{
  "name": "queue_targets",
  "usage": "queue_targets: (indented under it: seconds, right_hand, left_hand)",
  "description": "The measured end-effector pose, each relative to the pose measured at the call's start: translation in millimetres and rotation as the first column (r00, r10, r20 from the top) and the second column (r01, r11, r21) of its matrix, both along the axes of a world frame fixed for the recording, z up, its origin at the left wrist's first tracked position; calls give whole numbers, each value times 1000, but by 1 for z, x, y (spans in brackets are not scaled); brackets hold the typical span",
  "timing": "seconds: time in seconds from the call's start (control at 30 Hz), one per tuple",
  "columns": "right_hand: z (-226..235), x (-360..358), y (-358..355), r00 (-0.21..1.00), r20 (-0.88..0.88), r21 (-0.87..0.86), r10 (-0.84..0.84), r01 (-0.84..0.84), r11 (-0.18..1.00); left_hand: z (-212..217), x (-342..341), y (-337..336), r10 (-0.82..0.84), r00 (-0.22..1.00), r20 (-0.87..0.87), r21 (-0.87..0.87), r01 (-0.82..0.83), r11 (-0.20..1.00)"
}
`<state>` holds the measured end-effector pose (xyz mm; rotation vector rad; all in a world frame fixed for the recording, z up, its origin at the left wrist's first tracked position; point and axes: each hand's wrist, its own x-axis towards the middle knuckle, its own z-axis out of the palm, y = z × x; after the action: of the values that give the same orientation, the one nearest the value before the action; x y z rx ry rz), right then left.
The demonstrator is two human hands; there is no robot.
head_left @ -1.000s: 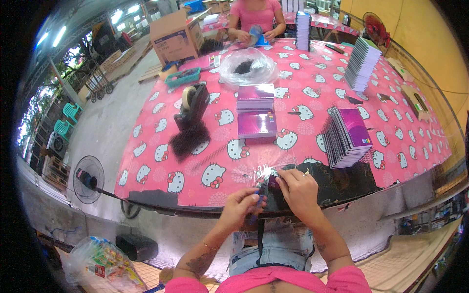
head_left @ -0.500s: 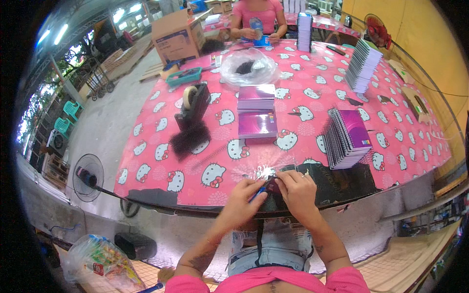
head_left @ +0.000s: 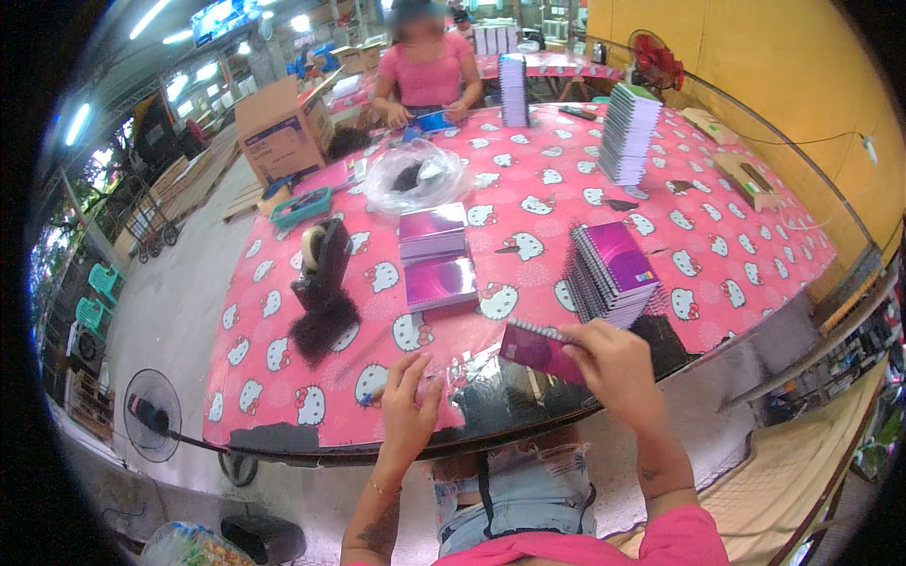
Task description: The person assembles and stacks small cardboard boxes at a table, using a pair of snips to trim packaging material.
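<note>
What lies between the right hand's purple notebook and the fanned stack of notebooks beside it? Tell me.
Nothing visible. The right hand holds the purple spiral notebook just above the table edge, and only bare pink patterned cloth shows between it and the fanned notebook stack. The left hand rests apart, to the left.

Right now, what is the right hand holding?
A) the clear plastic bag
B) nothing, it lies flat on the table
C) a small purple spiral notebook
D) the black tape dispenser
C: the right hand grips a small purple spiral notebook just above the near table edge, while the tape dispenser and the plastic bag sit untouched farther back on the pink tablecloth.
</note>
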<state>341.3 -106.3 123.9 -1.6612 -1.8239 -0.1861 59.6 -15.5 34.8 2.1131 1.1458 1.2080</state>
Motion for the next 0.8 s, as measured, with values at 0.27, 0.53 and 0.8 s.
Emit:
queue_targets:
  seconds: [0.27,0.53,0.8]
  right_hand:
    - [47,34,-6,919,-372,117,-132,187,975]
    - [2,143,59,888,-198,97,-415,440,893]
    - [-2,128,54,824,92,85,-560,554,828]
  left_hand:
    - [41,47,-13,-252,967,20,125,248,961]
    - [10,39,-9,-193,981,-16,29,193,981]
    - [-5,22,-2,-171,985,-12,-18,171,985]
